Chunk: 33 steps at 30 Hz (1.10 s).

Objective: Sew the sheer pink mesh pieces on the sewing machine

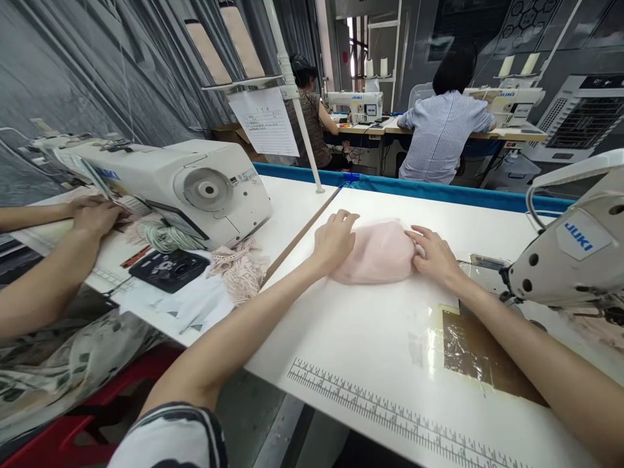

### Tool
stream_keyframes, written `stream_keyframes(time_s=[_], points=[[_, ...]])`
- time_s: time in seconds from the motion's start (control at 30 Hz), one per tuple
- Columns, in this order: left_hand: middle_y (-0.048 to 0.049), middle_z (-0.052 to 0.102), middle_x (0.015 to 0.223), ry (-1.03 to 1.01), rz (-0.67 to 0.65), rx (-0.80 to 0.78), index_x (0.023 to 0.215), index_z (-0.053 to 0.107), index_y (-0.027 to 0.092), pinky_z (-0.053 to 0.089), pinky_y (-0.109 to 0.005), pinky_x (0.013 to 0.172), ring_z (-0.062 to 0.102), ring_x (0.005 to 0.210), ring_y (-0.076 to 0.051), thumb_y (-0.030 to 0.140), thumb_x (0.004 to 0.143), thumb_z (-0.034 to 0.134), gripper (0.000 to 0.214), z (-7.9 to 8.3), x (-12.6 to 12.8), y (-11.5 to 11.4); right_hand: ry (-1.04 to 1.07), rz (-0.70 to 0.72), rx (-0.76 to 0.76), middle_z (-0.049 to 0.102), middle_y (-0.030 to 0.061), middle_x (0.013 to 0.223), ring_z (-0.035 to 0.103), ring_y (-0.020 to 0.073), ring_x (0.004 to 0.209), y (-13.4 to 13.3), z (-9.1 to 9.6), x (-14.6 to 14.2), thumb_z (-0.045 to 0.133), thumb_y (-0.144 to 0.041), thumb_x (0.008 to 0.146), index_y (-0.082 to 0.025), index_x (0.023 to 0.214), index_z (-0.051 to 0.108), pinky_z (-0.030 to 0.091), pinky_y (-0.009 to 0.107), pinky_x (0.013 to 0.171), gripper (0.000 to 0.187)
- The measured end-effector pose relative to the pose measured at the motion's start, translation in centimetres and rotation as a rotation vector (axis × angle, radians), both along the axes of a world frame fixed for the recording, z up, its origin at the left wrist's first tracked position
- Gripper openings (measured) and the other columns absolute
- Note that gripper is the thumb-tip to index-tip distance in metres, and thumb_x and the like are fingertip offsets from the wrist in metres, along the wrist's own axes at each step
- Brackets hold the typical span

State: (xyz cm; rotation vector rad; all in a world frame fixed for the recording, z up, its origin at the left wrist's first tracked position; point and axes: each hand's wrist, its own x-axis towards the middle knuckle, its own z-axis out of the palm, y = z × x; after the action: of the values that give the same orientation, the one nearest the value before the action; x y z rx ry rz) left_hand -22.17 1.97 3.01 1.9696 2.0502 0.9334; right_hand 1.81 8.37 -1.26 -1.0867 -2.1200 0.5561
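A folded bundle of sheer pale pink fabric [377,253] lies on the white table [370,338], between my two hands. My left hand [336,240] holds its left side, with bent fingers over the upper edge and part of the grip hidden. At the right edge, my right hand [433,255] has its thumb and fingers curved around the cloth. To the right of that hand stands a white JUKI sewing machine [575,240], partly cut off by the frame. Beneath my right forearm is a brown taped panel [478,351] in the tabletop.
At left, a co-worker's hands [95,214] work at another sewing machine [195,188]. Beside it lie pink lace [238,270], white cloth pieces [205,302] and a black device [168,268]. A thread-stand pole [302,117] rises behind the table. Printed ruler marks [370,403] run along the front edge.
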Motion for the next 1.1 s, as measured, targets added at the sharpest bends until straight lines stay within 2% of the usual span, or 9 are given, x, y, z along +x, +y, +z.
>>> stream_keyframes(time_s=[0.1, 0.23, 0.3, 0.43, 0.67, 0.8, 0.9, 0.97, 1.1], points=[[-0.0055, 0.059, 0.134, 0.007, -0.131, 0.044, 0.125, 0.059, 0.023, 0.046, -0.038, 0.106, 0.056, 0.125, -0.023, 0.023, 0.096, 0.046, 0.031, 0.3, 1.0, -1.4, 0.075, 0.015, 0.048, 0.053, 0.0075, 0.146, 0.042, 0.0305, 0.138, 0.6, 1.0, -0.7, 0.044, -0.012, 0.072, -0.023, 0.127, 0.065, 0.033, 0.054, 0.114, 0.06], [-0.0102, 0.047, 0.152, 0.01, -0.381, -0.065, 0.145, 0.043, 0.018, 0.038, -0.041, 0.117, 0.046, 0.138, -0.026, 0.048, 0.096, 0.049, 0.058, -0.7, 1.3, -2.9, 0.111, 0.122, -0.013, 0.064, 0.0031, 0.133, 0.056, 0.0213, 0.124, 2.8, 2.0, -3.5, 0.036, -0.014, 0.092, -0.026, 0.128, 0.063, 0.045, 0.042, 0.106, 0.047], [-0.0138, 0.038, 0.158, 0.068, -0.371, -0.134, 0.151, 0.033, 0.014, 0.031, -0.047, 0.12, 0.039, 0.144, -0.03, 0.055, 0.092, 0.052, 0.074, -1.5, 1.1, -3.4, 0.083, 0.122, -0.062, 0.064, 0.0074, 0.126, 0.062, 0.0223, 0.112, 4.1, 1.8, -4.4, 0.049, -0.029, 0.099, -0.021, 0.126, 0.062, 0.051, 0.045, 0.097, 0.031], [-0.0147, 0.031, 0.161, 0.27, -0.292, -0.187, 0.155, 0.025, 0.015, 0.018, -0.053, 0.124, 0.03, 0.149, -0.033, 0.062, 0.089, 0.055, 0.087, -2.7, 0.3, -4.0, 0.001, 0.001, -0.075, 0.059, 0.0102, 0.128, 0.062, 0.0222, 0.107, 5.1, 0.1, -3.5, 0.06, -0.04, 0.095, -0.019, 0.126, 0.059, 0.054, 0.045, 0.09, 0.037], [-0.0151, 0.035, 0.159, 0.533, -0.245, -0.149, 0.155, 0.028, 0.009, 0.019, -0.057, 0.123, 0.028, 0.15, -0.035, 0.07, 0.092, 0.039, 0.088, -3.5, -0.4, -4.1, -0.165, 0.061, -0.036, 0.058, 0.0133, 0.138, 0.052, 0.0272, 0.13, -2.9, 0.1, 2.8, 0.057, -0.02, 0.093, -0.02, 0.136, 0.055, 0.04, 0.051, 0.112, 0.043], [-0.02, 0.048, 0.149, 0.647, -0.262, 0.128, 0.153, 0.035, 0.007, 0.024, -0.062, 0.119, 0.042, 0.141, -0.039, 0.069, 0.096, 0.03, 0.084, -3.6, -0.5, -4.3, -0.227, 0.147, -0.066, 0.054, 0.007, 0.147, 0.049, 0.0236, 0.136, -11.4, 2.0, 7.7, 0.058, -0.019, 0.09, -0.023, 0.143, 0.052, 0.043, 0.043, 0.114, 0.053], [-0.0087, 0.048, 0.152, 0.615, -0.349, 0.561, 0.156, 0.031, 0.021, 0.039, -0.053, 0.115, 0.057, 0.129, -0.034, 0.056, 0.093, 0.054, 0.075, -2.6, -0.4, -4.3, -0.304, 0.237, -0.062, 0.056, 0.0023, 0.145, 0.05, 0.0211, 0.136, -15.9, 3.2, 12.3, 0.055, -0.02, 0.095, -0.026, 0.136, 0.059, 0.044, 0.041, 0.114, 0.043], [-0.0009, 0.05, 0.151, 0.616, -0.43, 0.759, 0.153, 0.037, 0.027, 0.045, -0.048, 0.11, 0.061, 0.125, -0.032, 0.041, 0.09, 0.065, 0.071, -1.6, 0.2, -4.3, -0.338, 0.153, -0.009, 0.062, 0.0019, 0.138, 0.056, 0.0205, 0.129, -17.0, 3.7, 15.9, 0.053, -0.018, 0.095, -0.026, 0.127, 0.066, 0.047, 0.041, 0.111, 0.036], [-0.0072, 0.067, 0.132, 0.743, -0.705, 0.961, 0.142, 0.054, 0.02, 0.051, -0.042, 0.103, 0.069, 0.111, -0.027, 0.035, 0.089, 0.07, 0.058, -0.1, 3.6, -4.2, -0.468, -0.282, 0.099, 0.073, 0.0032, 0.116, 0.067, 0.0217, 0.109, -14.9, 4.5, 22.9, 0.046, -0.015, 0.093, -0.025, 0.109, 0.074, 0.058, 0.039, 0.091, 0.034]])
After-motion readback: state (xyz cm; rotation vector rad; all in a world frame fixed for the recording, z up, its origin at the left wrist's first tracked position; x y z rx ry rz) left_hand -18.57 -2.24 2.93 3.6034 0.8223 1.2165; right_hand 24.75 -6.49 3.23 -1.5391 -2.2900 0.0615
